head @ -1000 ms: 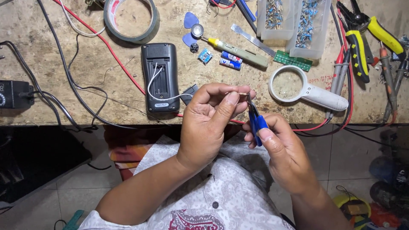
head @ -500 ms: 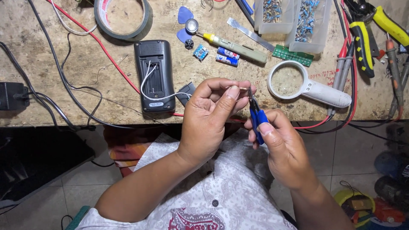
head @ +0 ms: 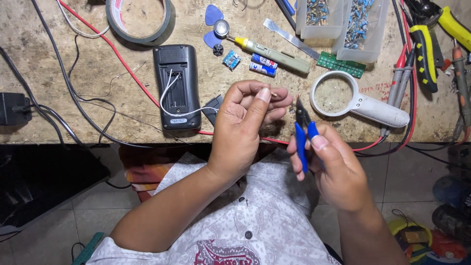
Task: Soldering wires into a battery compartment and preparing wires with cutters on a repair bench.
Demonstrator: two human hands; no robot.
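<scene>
My left hand pinches a thin wire end between thumb and fingertips, just over the workbench's front edge. My right hand grips small blue-handled cutters, their jaws pointing up a short way to the right of the wire tip, not touching it. Behind my left hand lies a black device face down with its battery bay open and white wires coming out. A red wire runs across the bench and under my hands.
On the worn bench sit a tape roll, blue picks, two small batteries, a green board, a white magnifier, clear parts boxes, yellow-handled pliers and probe leads. A black adapter lies left.
The cutters have drawn back slightly right of the wire tip, and my right hand has dropped a little. My left hand keeps its pinch. The view shifted down.
</scene>
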